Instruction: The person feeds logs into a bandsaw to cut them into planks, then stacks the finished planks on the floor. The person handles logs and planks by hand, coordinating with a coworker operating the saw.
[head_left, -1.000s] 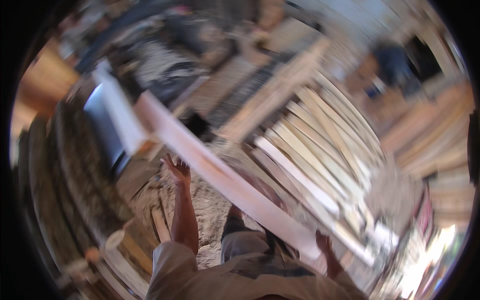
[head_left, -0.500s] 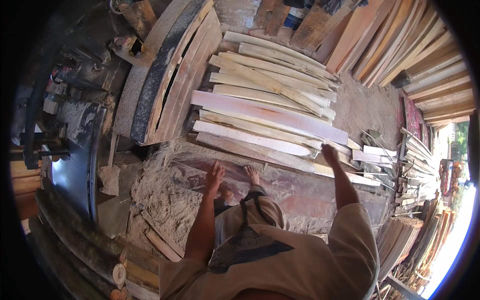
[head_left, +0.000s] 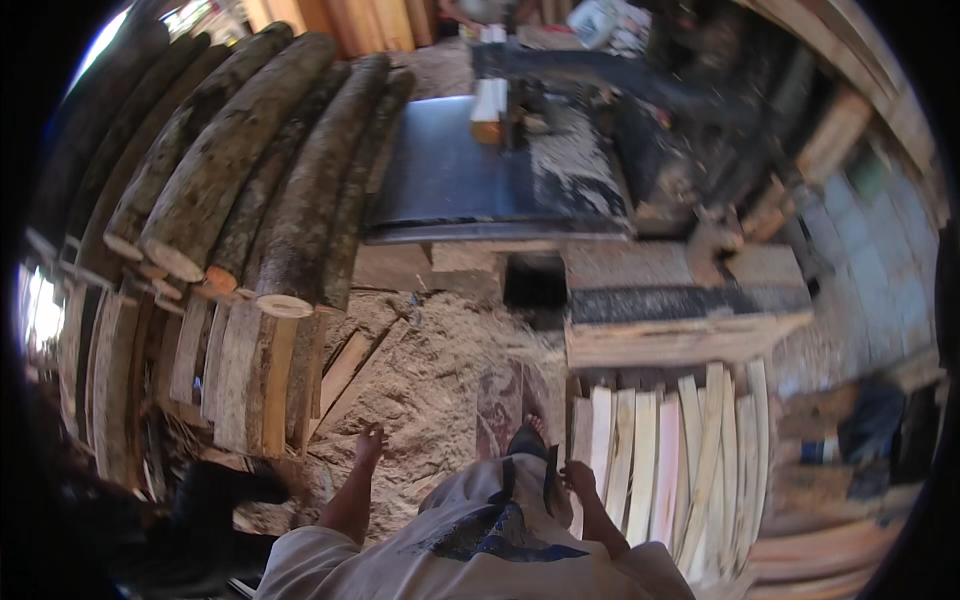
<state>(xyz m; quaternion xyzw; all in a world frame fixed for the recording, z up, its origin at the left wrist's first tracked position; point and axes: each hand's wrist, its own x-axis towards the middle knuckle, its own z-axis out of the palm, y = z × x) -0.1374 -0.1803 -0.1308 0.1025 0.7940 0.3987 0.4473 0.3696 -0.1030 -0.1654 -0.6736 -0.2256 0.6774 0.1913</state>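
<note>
Pink-faced plank (head_left: 664, 470) now lies among pale slats (head_left: 641, 465), right hand (head_left: 578, 478) off its end: placement looks done. Left hand (head_left: 369, 445) empty, fingers loose; right fingers too small to judge. View has swung to dark machine table (head_left: 430, 175).

Boards (head_left: 665, 470) right of sawdust (head_left: 430, 385), logs (head_left: 243, 150) left of table (head_left: 430, 170)

Dim shade, bright glare at left, slight blur, edges bent
</note>
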